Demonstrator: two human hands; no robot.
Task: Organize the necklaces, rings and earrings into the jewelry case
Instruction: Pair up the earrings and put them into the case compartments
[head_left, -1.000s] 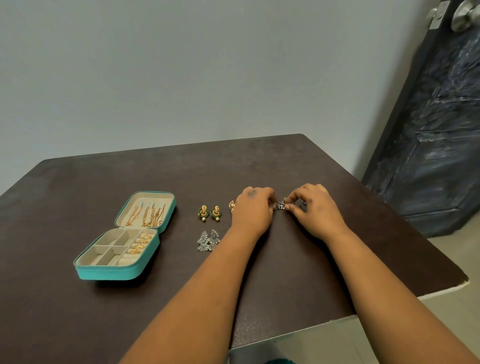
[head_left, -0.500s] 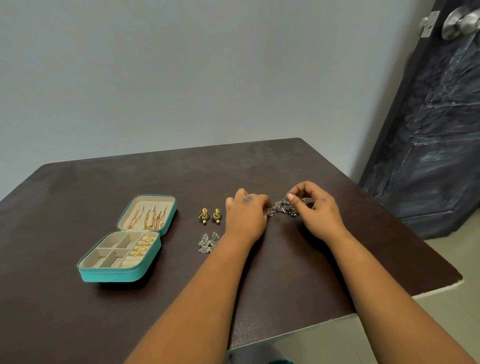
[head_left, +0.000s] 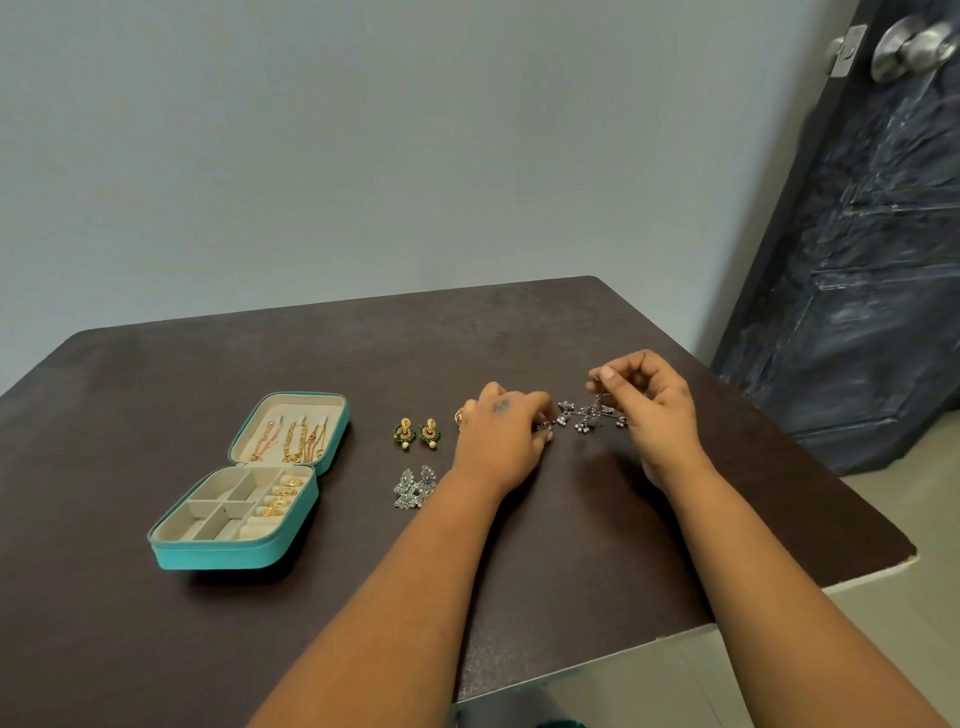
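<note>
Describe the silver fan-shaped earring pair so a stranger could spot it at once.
Start at the open teal jewelry case on the dark table. Just right of its tray, beside the left forearm, lies the silver fan-shaped earring pair. Unlike the gold-and-green earrings farther back, it is plain grey metal, and no hand touches it.

Silver earrings (head_left: 589, 415) now lifted, drawn apart between hands

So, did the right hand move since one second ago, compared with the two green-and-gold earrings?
Yes. The right hand has risen off the dark table and drawn slightly farther right of the green-and-gold earrings, pinching the silver jewelry piece.
</note>
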